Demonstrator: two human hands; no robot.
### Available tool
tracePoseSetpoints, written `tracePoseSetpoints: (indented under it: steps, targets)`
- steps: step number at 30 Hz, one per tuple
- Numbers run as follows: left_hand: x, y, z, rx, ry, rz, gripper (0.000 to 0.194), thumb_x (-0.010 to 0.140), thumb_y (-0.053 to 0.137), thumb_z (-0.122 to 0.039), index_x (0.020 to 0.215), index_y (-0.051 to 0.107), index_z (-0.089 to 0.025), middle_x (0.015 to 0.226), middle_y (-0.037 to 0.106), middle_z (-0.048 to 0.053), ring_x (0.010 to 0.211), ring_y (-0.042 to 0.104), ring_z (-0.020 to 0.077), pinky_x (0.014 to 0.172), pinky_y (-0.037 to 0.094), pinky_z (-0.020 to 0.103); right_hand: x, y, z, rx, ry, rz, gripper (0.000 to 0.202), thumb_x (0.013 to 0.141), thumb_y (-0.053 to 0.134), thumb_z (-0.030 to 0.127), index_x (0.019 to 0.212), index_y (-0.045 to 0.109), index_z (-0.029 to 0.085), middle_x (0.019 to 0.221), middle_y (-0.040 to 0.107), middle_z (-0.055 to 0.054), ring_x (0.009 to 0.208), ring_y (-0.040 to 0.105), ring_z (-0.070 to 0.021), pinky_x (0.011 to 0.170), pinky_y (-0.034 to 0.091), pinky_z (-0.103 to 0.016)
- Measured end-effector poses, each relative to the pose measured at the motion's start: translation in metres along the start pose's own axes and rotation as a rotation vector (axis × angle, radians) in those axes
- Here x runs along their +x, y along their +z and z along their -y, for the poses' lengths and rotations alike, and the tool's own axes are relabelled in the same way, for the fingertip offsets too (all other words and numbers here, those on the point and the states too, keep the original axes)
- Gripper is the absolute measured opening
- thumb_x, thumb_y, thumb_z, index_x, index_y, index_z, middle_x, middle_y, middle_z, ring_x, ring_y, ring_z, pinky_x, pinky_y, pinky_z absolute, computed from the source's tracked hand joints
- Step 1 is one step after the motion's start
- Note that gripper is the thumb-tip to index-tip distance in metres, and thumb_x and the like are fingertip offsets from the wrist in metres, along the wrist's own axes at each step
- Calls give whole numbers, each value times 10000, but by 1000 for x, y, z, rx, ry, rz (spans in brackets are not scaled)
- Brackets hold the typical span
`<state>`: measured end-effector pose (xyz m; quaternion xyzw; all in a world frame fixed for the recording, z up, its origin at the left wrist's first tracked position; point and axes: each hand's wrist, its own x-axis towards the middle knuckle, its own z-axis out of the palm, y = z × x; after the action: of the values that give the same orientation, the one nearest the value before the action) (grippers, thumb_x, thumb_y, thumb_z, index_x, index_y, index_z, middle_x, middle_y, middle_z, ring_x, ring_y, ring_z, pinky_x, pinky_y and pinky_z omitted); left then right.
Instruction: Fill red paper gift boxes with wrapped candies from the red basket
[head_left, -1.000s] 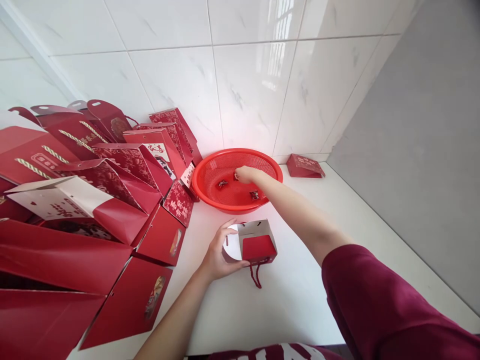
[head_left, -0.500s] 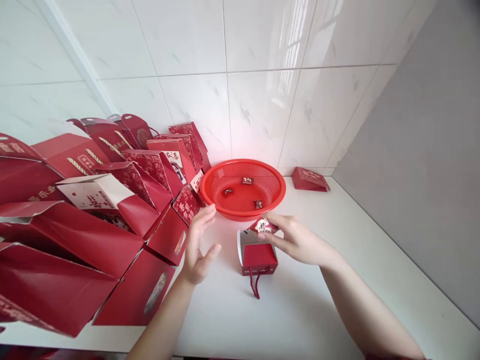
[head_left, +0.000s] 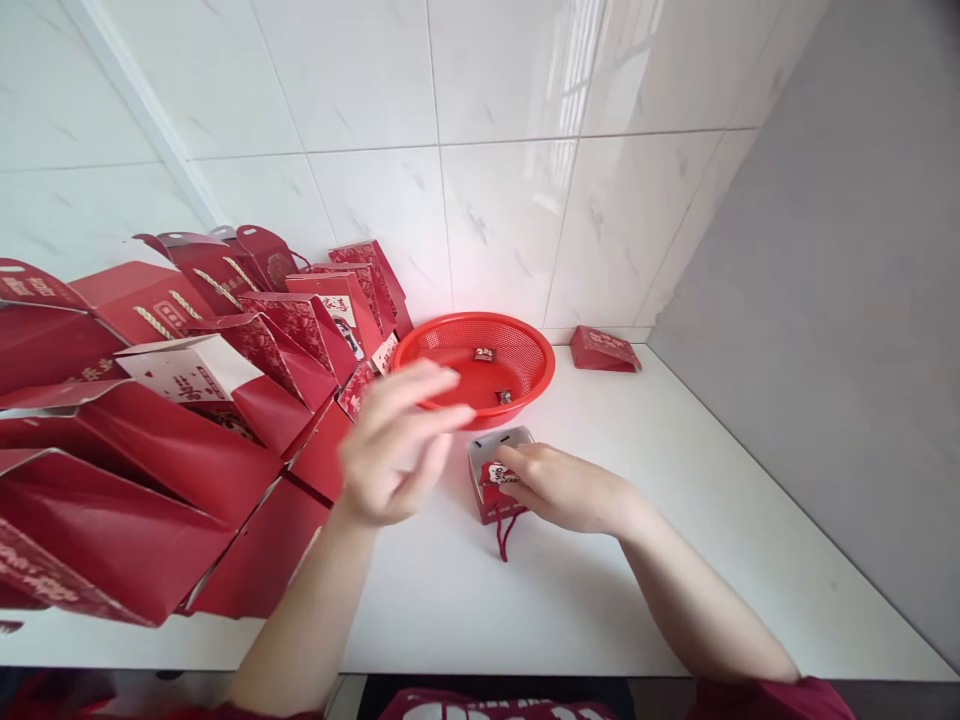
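Note:
My right hand (head_left: 566,487) has its fingers closed on a small red packet (head_left: 498,474) with white print, held low at the opening of a small red gift box (head_left: 486,503). The box stands upright on the counter with its top open, showing a pale inside, and a dark red cord handle (head_left: 503,540) hangs down its front. My left hand (head_left: 401,440), blurred, hovers open in front of a red plastic basket (head_left: 549,375). Inside the basket lie two small wrapped sweets (head_left: 484,355) in view; my left fingers hide part of its left side.
Many red gift boxes (head_left: 157,470) stand crowded along the left side of the white counter (head_left: 615,600). Another red box (head_left: 604,350) lies by the tiled wall (head_left: 495,220) at the back right. A grey panel (head_left: 817,330) borders the right side.
My right hand has lowered the red packet into the box's opening. My left hand has risen and moved towards the basket, covering one sweet's spot. The view has shifted slightly.

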<state>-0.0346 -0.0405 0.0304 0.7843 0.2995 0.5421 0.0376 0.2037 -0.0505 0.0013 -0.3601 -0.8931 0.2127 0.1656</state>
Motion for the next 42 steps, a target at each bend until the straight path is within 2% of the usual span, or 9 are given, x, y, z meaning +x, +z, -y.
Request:
tracePoseSetpoints:
  steps: [3,5,8,11,16,23,28,36,42]
  targets:
    - [-17,41,21,-58,-64,431,232,932,547,-304,1102,703,-280,1433,503,27,1370,425,285,1139,375,502,4,12,-5,-36,59,30,112,936,434,160,917,537,200,883,632,-70,743,592,-210,630,460,-333]
    - [-36,60,36,-143,-219,523,269,959,489,-313,1143,672,-245,1457,470,62,1394,389,276,1146,365,473,6,17,-7,-52,68,60,97,927,470,165,938,565,181,1018,636,-110,899,609,-248,744,491,-377]
    - [-63,70,51,-277,-334,485,301,967,444,-293,1206,608,-211,1399,502,102,1338,447,260,1120,383,437,7,15,-8,-82,77,107,86,918,494,160,922,580,167,1060,621,-123,1004,579,-275,852,472,-412]
    - [-73,67,57,-305,-369,448,333,936,437,-210,1233,587,-203,1367,520,102,1294,478,255,1099,388,420,5,-1,-7,5,99,112,109,942,454,164,916,559,181,955,613,-74,861,570,-214,756,466,-338]
    - [-74,64,61,-238,-463,563,528,825,439,-83,1302,579,-260,1409,488,56,1319,454,252,1020,454,380,0,-25,-10,216,-35,174,83,946,492,179,972,568,199,877,603,-11,759,538,-145,686,422,-265]
    - [-70,63,55,-154,-428,554,521,816,530,-153,1329,553,-238,1301,547,72,1242,493,257,1065,403,395,-4,-13,-13,281,-147,399,117,804,682,122,896,634,176,999,625,-36,824,580,-136,685,421,-232]
    - [-66,61,49,-224,-551,593,606,752,455,-54,1319,539,-248,1247,558,56,1025,582,215,915,489,352,1,-9,-3,321,-69,453,107,911,560,197,1004,611,183,815,633,-13,690,560,-128,577,380,-228]
    - [-66,60,52,-307,-605,593,648,739,445,-34,1346,523,-244,1298,526,57,1254,494,243,1107,381,402,-1,-14,-20,72,284,216,90,952,443,246,883,483,206,757,563,-9,629,490,-136,537,323,-248]
    - [-68,60,56,-345,-644,615,643,774,425,-61,1380,501,-262,1380,506,49,1294,484,253,959,506,337,-2,-17,-32,-28,329,174,143,957,431,267,827,442,210,741,567,-4,602,472,-131,529,312,-251]
